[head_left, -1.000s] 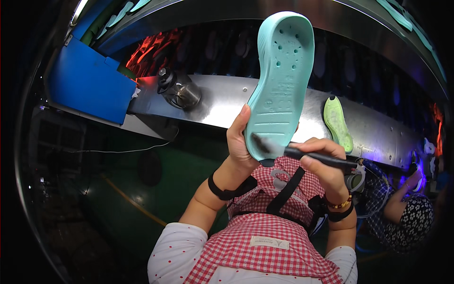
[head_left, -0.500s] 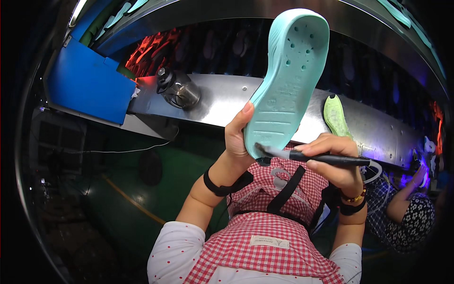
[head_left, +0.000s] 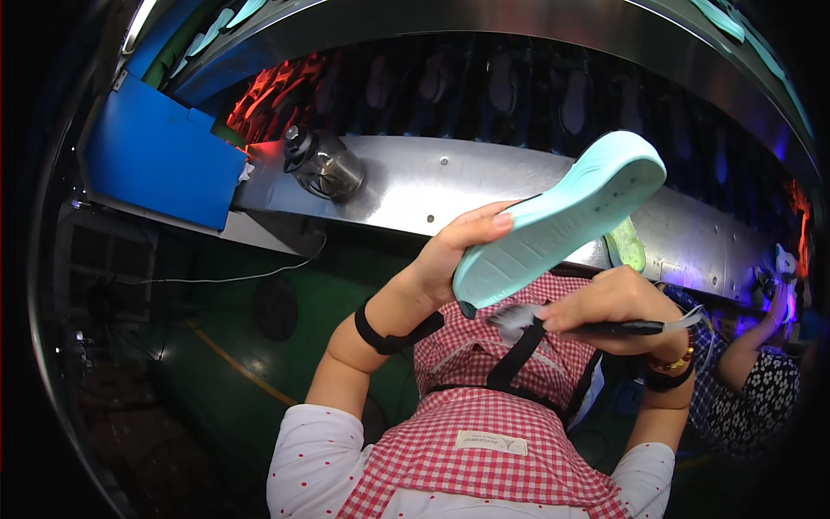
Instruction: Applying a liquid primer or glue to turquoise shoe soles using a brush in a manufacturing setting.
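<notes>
My left hand (head_left: 448, 253) grips a mint-green shoe sole (head_left: 553, 235) by its near end, thumb on the long edge. The sole is tilted, its far end pointing up and right, with small holes there and ridges across the near part. A small black patch shows at its near tip. In my right hand (head_left: 618, 303) is a brush (head_left: 622, 329) with a black handle, pale bristles and a clear tube at its rear end. The bristles are just below the sole's near end; whether they touch it I cannot tell.
A steel bench (head_left: 406, 177) runs across ahead. On it are a dark see-through jug (head_left: 333, 169) and a light-green sole (head_left: 626, 244), partly hidden. Behind is a dark rack with hanging soles (head_left: 501, 82). A blue panel (head_left: 164, 156) stands left; a co-worker's arm (head_left: 752, 346) shows right.
The mint sole has come down and tipped to the right, so its face shows at a steeper slant. The brush has moved off its face to below the near end.
</notes>
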`<state>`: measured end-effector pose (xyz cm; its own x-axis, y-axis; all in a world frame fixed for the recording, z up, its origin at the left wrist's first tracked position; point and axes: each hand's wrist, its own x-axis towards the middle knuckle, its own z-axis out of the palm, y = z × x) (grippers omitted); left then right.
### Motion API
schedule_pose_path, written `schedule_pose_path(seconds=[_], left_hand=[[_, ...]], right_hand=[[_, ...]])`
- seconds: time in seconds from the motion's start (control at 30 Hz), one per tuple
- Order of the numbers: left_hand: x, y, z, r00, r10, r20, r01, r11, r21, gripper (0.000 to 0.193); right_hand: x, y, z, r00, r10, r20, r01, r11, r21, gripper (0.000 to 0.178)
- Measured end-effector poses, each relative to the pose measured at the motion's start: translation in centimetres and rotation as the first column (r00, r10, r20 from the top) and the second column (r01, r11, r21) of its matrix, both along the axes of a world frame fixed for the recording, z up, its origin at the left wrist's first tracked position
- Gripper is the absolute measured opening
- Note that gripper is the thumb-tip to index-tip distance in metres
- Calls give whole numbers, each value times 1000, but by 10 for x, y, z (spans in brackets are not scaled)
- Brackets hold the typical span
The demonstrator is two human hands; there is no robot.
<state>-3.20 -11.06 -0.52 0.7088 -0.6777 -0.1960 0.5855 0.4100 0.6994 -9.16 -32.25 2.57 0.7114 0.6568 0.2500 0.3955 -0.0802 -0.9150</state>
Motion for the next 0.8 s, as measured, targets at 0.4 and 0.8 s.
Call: schedule_pose_path(seconds=[0.4, 0.8], left_hand=[[10, 7, 3, 974, -227, -5, 225, 963, 149, 46], [10, 16, 8, 977, -213, -16, 212, 952, 223, 51]], right_hand=[[-3, -16, 23, 982, 74, 174, 4, 913, -408, 18], [9, -30, 14, 949, -95, 302, 195, 928, -319, 19]])
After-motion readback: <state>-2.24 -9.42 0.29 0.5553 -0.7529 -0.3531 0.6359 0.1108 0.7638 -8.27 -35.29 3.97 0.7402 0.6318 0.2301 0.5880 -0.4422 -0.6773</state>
